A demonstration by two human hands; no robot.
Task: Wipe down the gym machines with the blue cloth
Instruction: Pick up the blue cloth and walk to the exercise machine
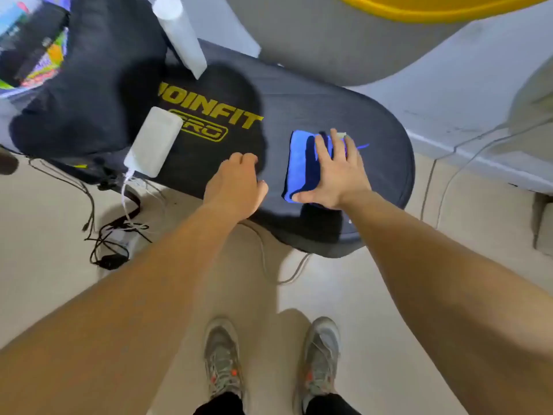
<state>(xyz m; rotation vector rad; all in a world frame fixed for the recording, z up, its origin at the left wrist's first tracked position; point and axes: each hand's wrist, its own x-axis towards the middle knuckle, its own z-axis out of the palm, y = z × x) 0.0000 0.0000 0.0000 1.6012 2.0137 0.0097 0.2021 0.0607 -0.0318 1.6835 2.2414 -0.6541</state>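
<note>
A folded blue cloth lies on the dark padded bench of a gym machine, which carries yellow lettering. My right hand presses flat on the cloth with straight, spread fingers. To the left of the cloth, my left hand rests on the pad with its fingers curled under, and nothing shows in its grip.
A white power bank with a white cable lies on the pad at the left, beside a dark bag. A white cylinder leans at the far end. Black cables trail across the tiled floor. My shoes stand below.
</note>
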